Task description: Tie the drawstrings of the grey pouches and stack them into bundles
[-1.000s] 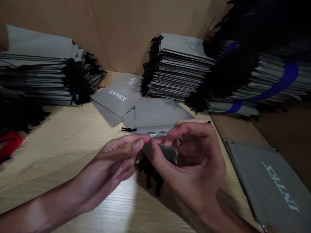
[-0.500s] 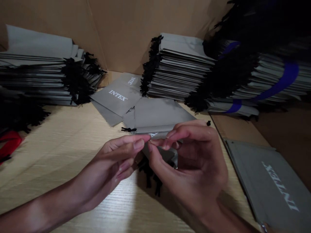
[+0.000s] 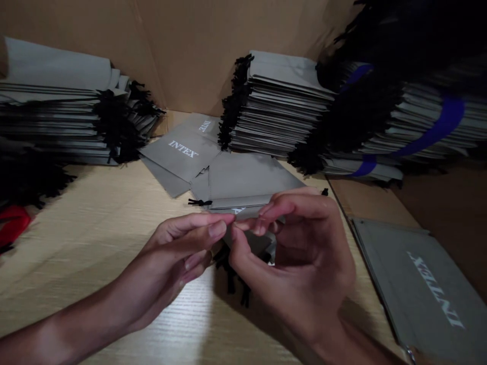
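Observation:
My left hand [image 3: 186, 248] and my right hand [image 3: 300, 248] meet fingertip to fingertip above the table. Thumb and forefinger of each are pinched together; anything between them is too small or hidden to make out. Behind and below the fingers lie grey drawstring pouches [image 3: 243, 175], one with a knotted black cord [image 3: 200, 202] at its corner. White lettering on a pouch shows partly behind my fingertips. Black cord ends [image 3: 231, 276] hang out beneath my hands. Further back, flat grey pouches printed INTEX [image 3: 184, 157] overlap one another.
Tall stacks of grey pouches with black cords stand at the left [image 3: 49, 109] and centre back [image 3: 281, 109]. Bundles with blue bands [image 3: 433, 132] are on the right. A pouch [image 3: 422, 279] lies at front right, a red item [image 3: 14, 223] at far left. Cardboard [image 3: 182, 50] walls the back.
Both hands stay pinched together in nearly the same place. The whole view has shifted slightly, so things appear a little further left.

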Demonstrator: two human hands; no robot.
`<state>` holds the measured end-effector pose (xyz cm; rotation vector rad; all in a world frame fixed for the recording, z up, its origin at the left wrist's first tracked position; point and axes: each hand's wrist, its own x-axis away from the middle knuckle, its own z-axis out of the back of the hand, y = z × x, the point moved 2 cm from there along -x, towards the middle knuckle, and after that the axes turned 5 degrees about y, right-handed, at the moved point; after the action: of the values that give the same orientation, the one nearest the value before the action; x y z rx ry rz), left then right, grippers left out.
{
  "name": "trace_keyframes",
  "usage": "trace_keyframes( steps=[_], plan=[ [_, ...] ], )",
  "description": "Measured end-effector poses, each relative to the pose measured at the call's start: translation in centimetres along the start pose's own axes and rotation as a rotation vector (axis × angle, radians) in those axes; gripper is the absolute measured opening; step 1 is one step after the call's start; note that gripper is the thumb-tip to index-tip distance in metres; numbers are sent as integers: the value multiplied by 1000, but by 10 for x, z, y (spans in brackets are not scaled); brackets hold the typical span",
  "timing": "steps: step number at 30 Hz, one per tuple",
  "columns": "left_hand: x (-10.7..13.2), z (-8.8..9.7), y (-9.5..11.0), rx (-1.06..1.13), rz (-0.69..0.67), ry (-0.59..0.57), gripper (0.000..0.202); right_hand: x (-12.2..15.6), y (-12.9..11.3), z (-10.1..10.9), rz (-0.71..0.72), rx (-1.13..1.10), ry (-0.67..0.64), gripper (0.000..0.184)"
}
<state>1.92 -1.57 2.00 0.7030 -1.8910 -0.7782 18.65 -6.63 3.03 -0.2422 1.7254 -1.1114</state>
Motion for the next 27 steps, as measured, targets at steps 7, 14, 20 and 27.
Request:
trace_keyframes(
  steps=[7, 14, 20, 27],
  plan=[
    [-1, -4, 0, 103, 49, -31, 32, 1, 2, -1, 8, 0, -22, 42],
    [-2, -7, 0, 171, 53, -64, 30, 1, 3, -2, 39, -31, -40, 47],
    [-2, -7, -2, 183, 56, -99, 27, 3, 4, -3, 61, -21, -50, 47],
    [-1, -8, -1, 209, 72, -110, 30, -2, 4, -1, 50, -32, -52, 45]
  ],
)
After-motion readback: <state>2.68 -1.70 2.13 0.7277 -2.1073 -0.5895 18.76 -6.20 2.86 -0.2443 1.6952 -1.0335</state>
